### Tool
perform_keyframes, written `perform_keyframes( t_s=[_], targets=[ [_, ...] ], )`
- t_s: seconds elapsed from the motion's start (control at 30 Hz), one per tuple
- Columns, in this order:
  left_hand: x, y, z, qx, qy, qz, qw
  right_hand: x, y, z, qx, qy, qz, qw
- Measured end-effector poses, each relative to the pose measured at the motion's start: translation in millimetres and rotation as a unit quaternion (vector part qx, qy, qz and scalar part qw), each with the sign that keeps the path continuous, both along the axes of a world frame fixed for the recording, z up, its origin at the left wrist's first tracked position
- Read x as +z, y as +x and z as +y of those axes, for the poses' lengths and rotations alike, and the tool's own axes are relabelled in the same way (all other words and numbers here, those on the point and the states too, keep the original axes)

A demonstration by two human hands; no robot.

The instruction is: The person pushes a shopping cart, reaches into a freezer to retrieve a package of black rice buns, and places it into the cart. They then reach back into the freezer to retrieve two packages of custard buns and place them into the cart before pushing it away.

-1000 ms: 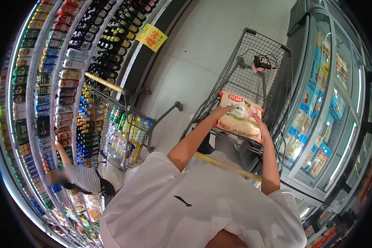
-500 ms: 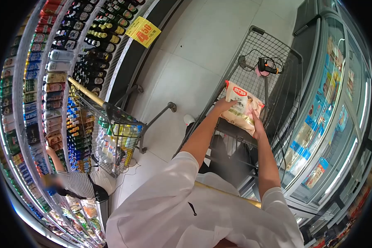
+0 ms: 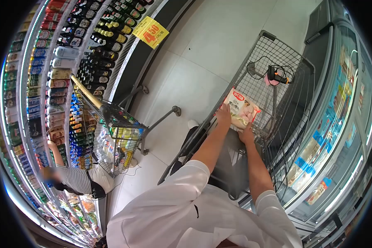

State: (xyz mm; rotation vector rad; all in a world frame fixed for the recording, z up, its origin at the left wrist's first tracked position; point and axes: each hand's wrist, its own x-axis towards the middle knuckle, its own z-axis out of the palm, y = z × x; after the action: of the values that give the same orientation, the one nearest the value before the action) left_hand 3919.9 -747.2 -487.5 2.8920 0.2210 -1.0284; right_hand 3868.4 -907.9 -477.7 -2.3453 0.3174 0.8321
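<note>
1. Fingers of left hand (image 3: 224, 116) closed on the near-left edge of the pale plastic food bag with red label (image 3: 240, 110); fingers of right hand (image 3: 247, 134) gripping its near-right edge from below.
2. Bag held low inside the grey wire shopping cart (image 3: 277, 74), near the cart's floor; touching the floor or not, cannot tell.
3. Both forearms stretched forward over the near end of the cart, sleeves of a white shirt (image 3: 182, 215) at the bottom.
4. Farther inside the same cart, near its far end: black handheld scanner with orange part (image 3: 276, 75) and a black cable (image 3: 256, 64) looped beside it, well apart from the bag.
5. Right of the cart: glass-door freezer cabinet (image 3: 335, 111) with coloured packages behind the glass.
6. Left of the cart, across a strip of pale tiled floor (image 3: 194, 70): second wire cart filled with bottles and cans (image 3: 118, 134).
7. Beyond that second cart, still left of the wire shopping cart: tall shelves of drink cans and bottles (image 3: 49, 78), a yellow price tag (image 3: 152, 32) on the edge, and another person in a striped top (image 3: 76, 180) bending at the shelves.
</note>
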Motion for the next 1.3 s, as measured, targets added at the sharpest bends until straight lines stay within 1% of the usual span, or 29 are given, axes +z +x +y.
perform_keyframes(
  t_s=[0.03,0.07,0.17,0.27,0.3,0.33,0.37,0.43,0.47,0.5,0.57,0.6,0.67,0.7,0.77,0.8,0.87,0.9,0.97,1.0,1.03,1.07,1.1,1.13,1.17,1.2,1.23,1.27,1.3],
  targets=[
    [2,-5,-6,-0.056,0.062,-0.032,0.996,22,2,8,0.050,-0.133,0.091,0.986],
    [4,-8,-17,-0.054,0.064,-0.035,0.996,1,-9,9,0.059,-0.166,0.010,0.984],
    [21,-3,-31,-0.035,0.151,0.013,0.988,1,-7,13,0.064,-0.183,0.009,0.981],
    [20,-1,-22,-0.036,0.114,0.063,0.991,16,-3,3,0.074,-0.136,0.018,0.988],
    [14,2,-12,-0.006,0.039,0.077,0.996,1,-2,-2,0.069,-0.137,0.012,0.988],
    [10,1,-5,0.021,-0.037,0.093,0.995,-30,-12,-12,0.069,-0.065,0.009,0.995],
    [9,-8,-3,0.015,-0.039,0.092,0.995,-44,-24,-21,0.068,0.007,0.008,0.998],
    [21,-22,-2,-0.055,-0.006,0.092,0.994,-20,-21,-28,0.096,-0.028,0.055,0.993],
    [33,-30,-5,-0.051,0.021,0.059,0.997,-4,-16,-28,0.129,-0.061,0.105,0.984],
    [56,-26,-7,-0.048,0.022,0.049,0.997,5,-14,-28,0.131,-0.061,0.095,0.985],
    [100,-24,-8,-0.031,-0.097,0.251,0.963,24,-19,-28,0.164,-0.035,0.110,0.980],
    [104,-27,-8,-0.028,-0.097,0.240,0.966,4,-24,-32,0.167,-0.036,0.099,0.980],
    [103,-43,-9,-0.114,-0.161,0.201,0.960,-54,-32,-42,0.355,0.031,0.098,0.929],
    [127,-48,-9,-0.112,-0.160,0.193,0.962,-21,-31,-39,0.358,0.028,0.091,0.929],
    [201,-63,-15,-0.162,-0.257,0.188,0.934,90,-30,-34,0.365,-0.007,0.085,0.927],
    [246,-75,-15,-0.164,-0.258,0.178,0.935,145,-32,-34,0.361,-0.020,0.098,0.927],
    [332,-116,1,-0.188,-0.339,0.144,0.911,200,-48,-45,0.340,0.006,0.064,0.938],
    [351,-138,9,-0.189,-0.340,0.138,0.911,225,-61,-49,0.317,0.039,0.040,0.947],
    [374,-187,17,-0.204,-0.286,-0.049,0.935,312,-94,-50,0.281,0.035,0.019,0.959],
    [371,-213,21,-0.203,-0.293,-0.049,0.933,347,-115,-50,0.242,0.035,0.001,0.970],
    [364,-235,27,-0.218,-0.282,-0.226,0.907,367,-137,-49,0.239,0.029,0.001,0.971],
    [357,-253,32,-0.226,-0.261,-0.395,0.851,382,-160,-48,0.196,0.014,-0.053,0.979],
    [360,-264,36,-0.231,-0.268,-0.394,0.848,389,-185,-47,0.151,-0.002,-0.107,0.983],
    [363,-269,41,-0.237,-0.276,-0.354,0.862,379,-211,-48,0.164,-0.025,-0.288,0.943],
    [365,-276,45,-0.244,-0.285,-0.311,0.873,368,-232,-50,0.155,-0.032,-0.283,0.946],
    [364,-283,47,-0.242,-0.305,-0.357,0.849,371,-247,-44,0.128,-0.016,-0.298,0.946],
    [367,-287,52,-0.240,-0.306,-0.280,0.878,374,-266,-38,0.096,-0.002,-0.309,0.946],
    [370,-290,56,-0.243,-0.305,-0.197,0.899,378,-282,-28,0.078,0.012,-0.242,0.967],
    [372,-293,58,-0.255,-0.292,-0.230,0.893,382,-293,-16,0.056,0.027,-0.178,0.982]
  ],
)
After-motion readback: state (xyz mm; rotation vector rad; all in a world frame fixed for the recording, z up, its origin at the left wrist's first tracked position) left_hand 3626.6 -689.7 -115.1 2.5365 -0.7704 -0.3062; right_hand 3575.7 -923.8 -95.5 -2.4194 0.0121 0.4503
